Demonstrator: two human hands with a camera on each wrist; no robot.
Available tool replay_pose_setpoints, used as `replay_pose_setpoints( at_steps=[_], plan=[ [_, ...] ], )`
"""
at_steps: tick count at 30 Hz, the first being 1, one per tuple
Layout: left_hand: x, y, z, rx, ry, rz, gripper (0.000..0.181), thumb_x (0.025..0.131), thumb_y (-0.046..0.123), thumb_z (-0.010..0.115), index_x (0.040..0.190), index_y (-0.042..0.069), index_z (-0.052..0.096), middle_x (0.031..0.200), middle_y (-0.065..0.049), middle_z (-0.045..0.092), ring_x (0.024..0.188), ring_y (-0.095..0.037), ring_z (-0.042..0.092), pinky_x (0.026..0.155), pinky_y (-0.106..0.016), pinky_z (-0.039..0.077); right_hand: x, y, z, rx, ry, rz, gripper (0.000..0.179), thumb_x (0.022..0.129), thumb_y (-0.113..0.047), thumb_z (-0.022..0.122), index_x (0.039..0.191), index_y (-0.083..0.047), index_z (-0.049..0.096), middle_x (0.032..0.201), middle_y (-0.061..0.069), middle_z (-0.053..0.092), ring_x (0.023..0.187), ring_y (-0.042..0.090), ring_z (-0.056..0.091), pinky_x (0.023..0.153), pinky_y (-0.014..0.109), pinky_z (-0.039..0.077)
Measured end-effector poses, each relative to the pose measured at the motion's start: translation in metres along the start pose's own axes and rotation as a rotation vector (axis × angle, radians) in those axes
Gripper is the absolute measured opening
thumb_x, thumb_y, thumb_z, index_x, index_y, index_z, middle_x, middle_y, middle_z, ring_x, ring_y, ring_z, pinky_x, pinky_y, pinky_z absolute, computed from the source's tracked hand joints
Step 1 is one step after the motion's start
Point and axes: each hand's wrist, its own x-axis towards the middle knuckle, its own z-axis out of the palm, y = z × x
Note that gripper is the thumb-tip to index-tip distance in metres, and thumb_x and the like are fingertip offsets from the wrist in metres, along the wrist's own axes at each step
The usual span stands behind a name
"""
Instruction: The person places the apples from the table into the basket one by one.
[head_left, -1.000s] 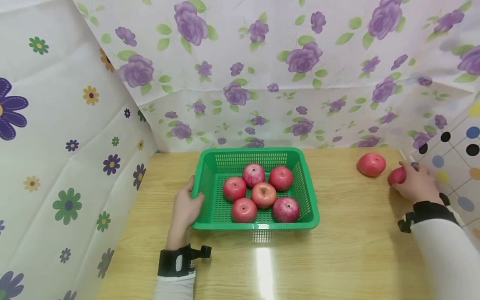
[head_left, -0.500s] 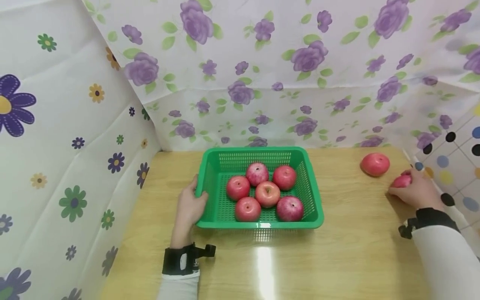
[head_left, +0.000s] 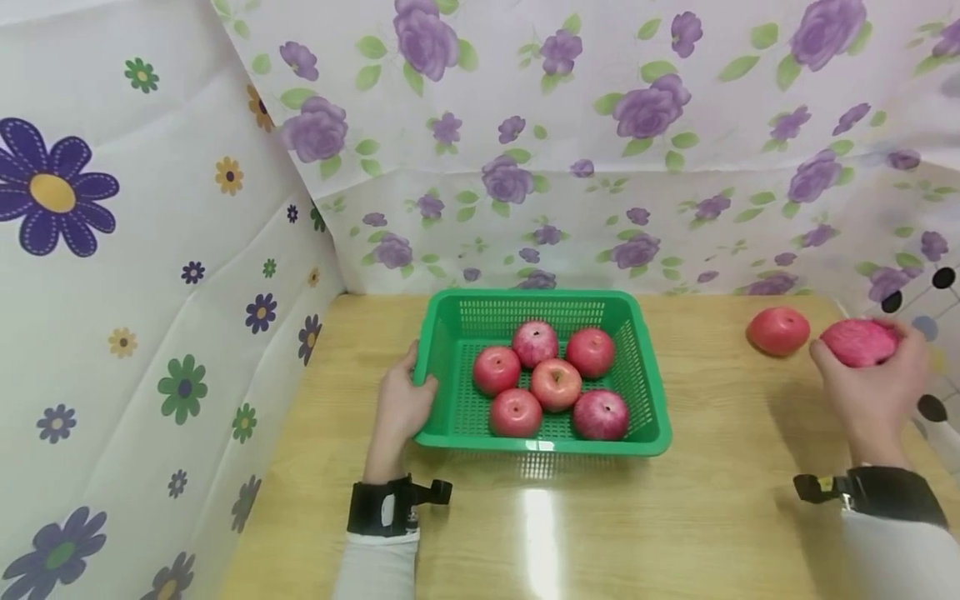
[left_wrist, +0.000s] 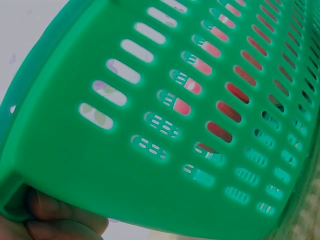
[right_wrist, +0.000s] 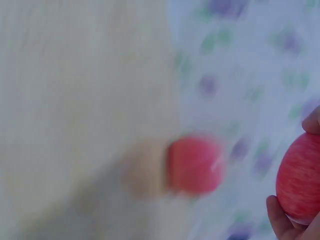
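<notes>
My left hand (head_left: 403, 400) grips the left rim of a green plastic basket (head_left: 652, 375), its thumb over the inner side. In the left wrist view, curled fingers (left_wrist: 65, 217) show under the rim beside the slotted basket wall (left_wrist: 100, 165). Several red apples lie inside, among them a paler apple (head_left: 556, 385) in the middle. At the far right my right hand (head_left: 877, 400) holds a red streaked apple (head_left: 859, 342) above the table. The right wrist view shows that apple (right_wrist: 302, 177) between thumb and fingers. Another red apple (head_left: 778, 331) rests on the table to its left.
The wooden table (head_left: 720, 517) carries the basket. A purple-flowered sheet (head_left: 585, 150) hangs along its back edge. To the left is a white sheet with daisies (head_left: 135, 333), and a dotted sheet (head_left: 947, 358) borders the right side.
My right hand has lifted the streaked apple off the table at the far right. My left hand stays on the basket rim. The head view has shifted, so everything appears further right.
</notes>
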Motion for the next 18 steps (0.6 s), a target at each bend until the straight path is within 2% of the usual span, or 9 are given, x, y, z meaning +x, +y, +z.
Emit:
replay_pose_setpoints(
  at_steps=[1, 3, 7, 9, 11, 14, 18],
  plan=[
    [0.001, 0.001, 0.000, -0.004, 0.000, 0.006, 0.069, 0.091, 0.008, 0.058, 0.154, 0.007, 0.030, 0.148, -0.018, 0.045, 0.082, -0.025, 0.064, 0.061, -0.037, 0.060, -0.003, -0.014, -0.002, 0.016, -0.007, -0.040, 0.078, 0.077, -0.032, 0.079, 0.143, -0.039, 0.038, 0.134, -0.010, 0.039, 0.129, 0.018, 0.033, 0.109, 0.042, 0.031],
    [0.003, 0.003, 0.000, -0.008, 0.001, 0.017, 0.068, 0.091, 0.008, 0.058, 0.154, 0.006, 0.030, 0.149, -0.018, 0.043, 0.084, -0.025, 0.064, 0.062, -0.037, 0.059, -0.009, -0.045, -0.002, 0.035, -0.077, -0.132, 0.077, 0.077, -0.031, 0.081, 0.142, -0.037, 0.041, 0.131, -0.009, 0.041, 0.125, 0.021, 0.037, 0.103, 0.040, 0.036],
    [0.005, 0.004, -0.001, -0.013, 0.005, 0.003, 0.068, 0.091, 0.008, 0.058, 0.154, 0.004, 0.030, 0.152, -0.017, 0.038, 0.093, -0.025, 0.063, 0.065, -0.037, 0.060, -0.022, -0.104, 0.010, 0.046, -0.255, -0.399, 0.079, 0.076, -0.032, 0.084, 0.144, -0.023, 0.044, 0.133, 0.012, 0.046, 0.116, 0.032, 0.044, 0.091, 0.048, 0.040],
    [0.005, 0.003, -0.002, -0.010, 0.007, -0.005, 0.069, 0.091, 0.008, 0.058, 0.154, 0.004, 0.030, 0.153, -0.016, 0.037, 0.095, -0.026, 0.062, 0.067, -0.038, 0.060, -0.031, -0.127, 0.020, 0.048, -0.337, -0.522, 0.079, 0.075, -0.033, 0.085, 0.143, -0.017, 0.045, 0.129, 0.016, 0.049, 0.110, 0.034, 0.046, 0.085, 0.054, 0.042],
    [0.004, 0.002, -0.002, -0.003, 0.005, -0.012, 0.068, 0.092, 0.008, 0.058, 0.154, 0.004, 0.030, 0.153, -0.017, 0.038, 0.096, -0.026, 0.061, 0.068, -0.039, 0.059, -0.040, -0.145, 0.033, 0.058, -0.398, -0.640, 0.078, 0.073, -0.031, 0.086, 0.138, -0.012, 0.048, 0.123, 0.017, 0.053, 0.106, 0.034, 0.049, 0.083, 0.059, 0.042],
    [0.003, 0.000, -0.001, 0.011, -0.006, -0.011, 0.068, 0.092, 0.009, 0.058, 0.154, 0.004, 0.029, 0.152, -0.017, 0.039, 0.095, -0.027, 0.061, 0.069, -0.039, 0.058, -0.054, -0.164, 0.051, 0.060, -0.496, -0.767, 0.072, 0.071, -0.027, 0.088, 0.131, -0.010, 0.051, 0.120, 0.015, 0.054, 0.103, 0.033, 0.049, 0.081, 0.058, 0.044],
    [0.002, 0.000, -0.001, 0.012, -0.009, -0.005, 0.068, 0.092, 0.009, 0.058, 0.154, 0.004, 0.030, 0.151, -0.017, 0.041, 0.095, -0.026, 0.061, 0.069, -0.039, 0.059, -0.074, -0.184, 0.072, 0.019, -0.600, -0.870, 0.073, 0.069, -0.026, 0.089, 0.130, -0.012, 0.051, 0.125, 0.016, 0.048, 0.107, 0.033, 0.047, 0.080, 0.058, 0.049]
  ],
)
